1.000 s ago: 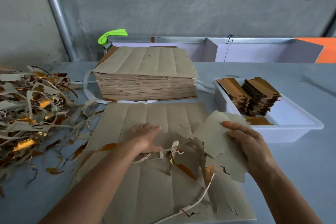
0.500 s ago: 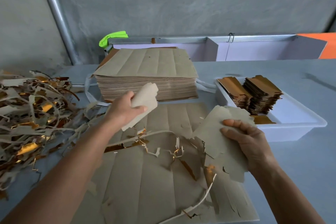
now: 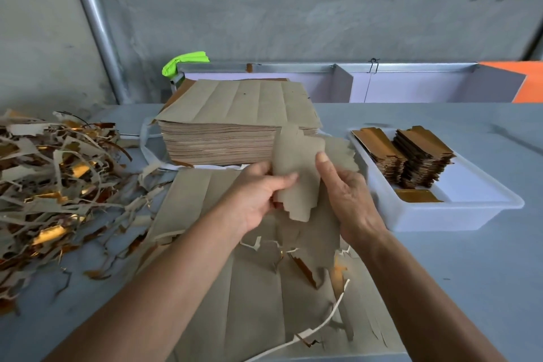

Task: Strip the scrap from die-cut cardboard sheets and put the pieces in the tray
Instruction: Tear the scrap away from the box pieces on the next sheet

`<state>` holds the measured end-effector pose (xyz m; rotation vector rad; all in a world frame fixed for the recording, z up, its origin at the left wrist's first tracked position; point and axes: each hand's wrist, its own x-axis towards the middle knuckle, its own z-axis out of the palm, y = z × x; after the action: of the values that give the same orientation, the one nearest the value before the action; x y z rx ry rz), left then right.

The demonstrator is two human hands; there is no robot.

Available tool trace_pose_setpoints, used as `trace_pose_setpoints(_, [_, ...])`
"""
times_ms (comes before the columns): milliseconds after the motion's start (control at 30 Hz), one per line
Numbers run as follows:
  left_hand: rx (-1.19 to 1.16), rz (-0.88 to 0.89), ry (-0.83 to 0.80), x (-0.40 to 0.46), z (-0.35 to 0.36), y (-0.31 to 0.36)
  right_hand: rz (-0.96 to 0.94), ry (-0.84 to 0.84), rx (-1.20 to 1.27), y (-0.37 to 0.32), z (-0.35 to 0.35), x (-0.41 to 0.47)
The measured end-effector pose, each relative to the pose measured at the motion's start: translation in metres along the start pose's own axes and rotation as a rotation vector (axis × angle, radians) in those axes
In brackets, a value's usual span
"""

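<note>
Both hands, left (image 3: 258,194) and right (image 3: 349,200), pinch cardboard pieces (image 3: 296,173) together above the torn sheet (image 3: 258,288), tray (image 3: 458,214) at right.

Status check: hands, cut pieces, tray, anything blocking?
Left hand, right hand both grip cut pieces above sheet. Tray to the right, part-filled. Path clear.

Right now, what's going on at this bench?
A person is stripping die-cut cardboard. Both hands, left hand and right hand, hold freed cut pieces together above the torn sheet on the table. The white tray to the right already holds two stacks of pieces. A scrap pile lies to the left, and a stack of unstripped sheets sits behind.
</note>
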<state>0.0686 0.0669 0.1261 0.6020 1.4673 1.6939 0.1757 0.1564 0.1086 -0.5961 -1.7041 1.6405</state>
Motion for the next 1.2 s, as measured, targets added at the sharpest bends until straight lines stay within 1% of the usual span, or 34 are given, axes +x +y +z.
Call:
trace_pose_setpoints(67, [0.161, 0.053, 0.072, 0.002, -0.001, -0.001, -0.007, 0.037, 0.061, 0.001, -0.002, 0.003])
trace_pose_setpoints(133, [0.322, 0.156, 0.101, 0.003, -0.013, -0.001, 0.027, 0.127, 0.106, 0.004, -0.013, 0.007])
trace_pose_setpoints(167, [0.465, 0.229, 0.144, 0.005, -0.022, -0.003, 0.035, 0.166, 0.107, 0.006, -0.02, 0.008])
trace_pose_setpoints(233, [0.9, 0.355, 0.262, 0.009, -0.045, -0.008, 0.031, 0.22, 0.099, 0.007, -0.038, 0.01])
trace_pose_setpoints(267, [1.129, 0.366, 0.276, 0.01, -0.055, -0.012, 0.025, 0.239, 0.097, 0.008, -0.045, 0.01])
trace_pose_setpoints(300, [1.33, 0.322, 0.245, 0.013, -0.063, -0.019, 0.026, 0.253, 0.096, 0.01, -0.052, 0.009])
trace_pose_setpoints(333, [1.478, 0.226, 0.179, 0.016, -0.071, -0.028, 0.033, 0.263, 0.093, 0.012, -0.058, 0.008])
trace_pose_setpoints(400, [1.61, 0.016, 0.058, 0.02, -0.081, -0.044, 0.072, 0.271, 0.084, 0.018, -0.066, 0.005])
trace_pose_setpoints(433, [1.635, -0.046, 0.024, 0.022, -0.085, -0.053, 0.095, 0.272, 0.074, 0.02, -0.069, 0.003])
trace_pose_setpoints(467, [1.652, -0.066, 0.006, 0.024, -0.088, -0.06, 0.116, 0.273, 0.062, 0.024, -0.073, 0.001])
trace_pose_setpoints(533, [1.629, -0.051, 0.01, 0.029, -0.095, -0.07, 0.145, 0.285, 0.057, 0.028, -0.079, -0.002])
trace_pose_setpoints(600, [1.517, -0.04, 0.113, 0.035, -0.106, -0.073, 0.156, 0.314, 0.066, 0.03, -0.085, -0.004])
trace_pose_setpoints(633, [1.44, -0.025, 0.215, 0.039, -0.114, -0.072, 0.162, 0.329, 0.068, 0.03, -0.087, -0.005])
trace_pose_setpoints(667, [1.325, -0.013, 0.363, 0.043, -0.124, -0.067, 0.168, 0.342, 0.067, 0.03, -0.089, -0.006])
trace_pose_setpoints(733, [0.933, -0.046, 0.674, 0.055, -0.146, -0.052, 0.18, 0.374, 0.074, 0.031, -0.093, -0.006])
trace_pose_setpoints(800, [0.519, -0.072, 0.899, 0.062, -0.17, -0.029, 0.183, 0.414, 0.086, 0.032, -0.094, -0.006])
trace_pose_setpoints(833, [0.383, -0.055, 0.981, 0.064, -0.183, -0.02, 0.176, 0.43, 0.087, 0.032, -0.094, -0.005])
trace_pose_setpoints(867, [0.35, -0.029, 1.038, 0.067, -0.192, -0.013, 0.168, 0.44, 0.087, 0.032, -0.094, -0.004])
trace_pose_setpoints(900, [0.425, -0.017, 1.074, 0.066, -0.197, -0.011, 0.169, 0.435, 0.088, 0.034, -0.089, -0.003])
trace_pose_setpoints(933, [0.553, -0.012, 1.057, 0.065, -0.19, -0.011, 0.166, 0.428, 0.089, 0.035, -0.087, -0.003])
trace_pose_setpoints(967, [0.698, 0.012, 0.981, 0.06, -0.177, -0.016, 0.162, 0.415, 0.092, 0.036, -0.084, -0.002])
trace_pose_setpoints(1033, [0.911, 0.052, 0.7, 0.045, -0.136, -0.035, 0.163, 0.379, 0.094, 0.039, -0.075, -0.001])
trace_pose_setpoints(1100, [1.053, 0.032, 0.394, 0.021, -0.085, -0.052, 0.154, 0.359, 0.094, 0.041, -0.068, 0.0])
trace_pose_setpoints(1200, [1.229, 0.041, 0.02, -0.007, -0.024, -0.082, 0.137, 0.376, 0.104, 0.039, -0.066, 0.0])
